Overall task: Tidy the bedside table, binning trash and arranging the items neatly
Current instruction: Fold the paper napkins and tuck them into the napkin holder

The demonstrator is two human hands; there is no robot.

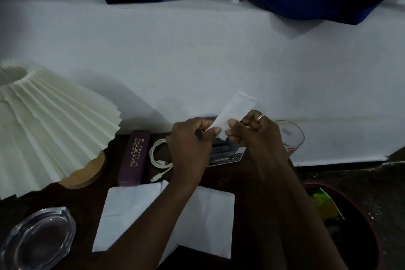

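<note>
Pinching a slip [235,108] above the table's [87,204] back edge, the left hand [188,147] and right hand [257,136] each gripped its lower end; we judged firm, even folding advisable before binning.

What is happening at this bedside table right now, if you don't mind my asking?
A person is tidying the table. Their left hand and right hand both pinch a small white paper slip, held up above the tabletop. Below lie a purple spectacle case, a coiled white cable and a flat white tissue, beside a pleated lamp. The bin on the right already holds a green wrapper; the slip is not yet in it.
</note>
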